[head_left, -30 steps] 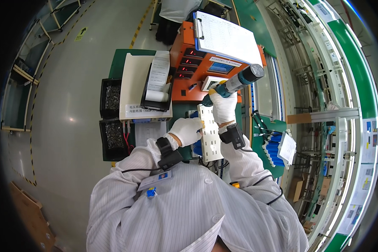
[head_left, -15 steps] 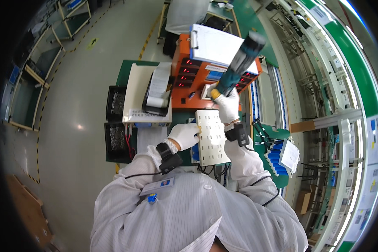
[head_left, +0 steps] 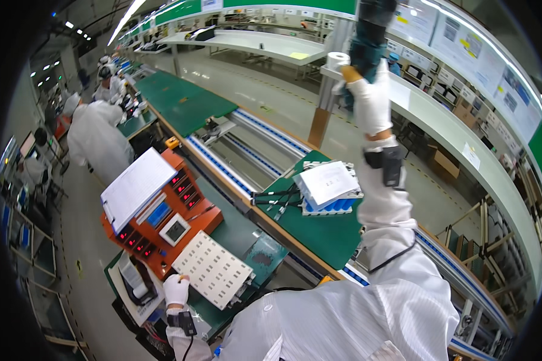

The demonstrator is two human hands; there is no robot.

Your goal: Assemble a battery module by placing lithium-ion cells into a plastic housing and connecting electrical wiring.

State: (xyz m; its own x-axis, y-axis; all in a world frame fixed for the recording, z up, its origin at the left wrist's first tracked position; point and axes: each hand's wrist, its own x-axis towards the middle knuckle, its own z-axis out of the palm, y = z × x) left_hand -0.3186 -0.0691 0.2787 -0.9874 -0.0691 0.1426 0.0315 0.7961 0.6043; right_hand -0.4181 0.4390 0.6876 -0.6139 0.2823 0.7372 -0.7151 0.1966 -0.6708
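My left hand (head_left: 176, 290) wears a white glove and has its fingers curled at the near left edge of a white slotted panel (head_left: 213, 269). The panel lies tilted across the bench, with rows of small slots on top. High at the upper right, my right hand (head_left: 372, 105), also gloved, is wrapped round a teal-and-black cordless power tool (head_left: 367, 45). Motion blurs the tool, and its upper end runs out of the picture. An orange tester (head_left: 156, 210) with red digits and a small screen stands directly beyond the panel.
A clipboard (head_left: 140, 188) with paper rests on the tester. On the green bench (head_left: 319, 231) to the right, papers cover a blue cell pack (head_left: 337, 204) beside black cables. Roller rails (head_left: 220, 165) run past the bench. A co-worker (head_left: 99, 135) stands at far left.
My view has swung up and to the right. My right hand has lifted the power tool away from above the tester to the upper right. My left hand stays at the panel's edge.
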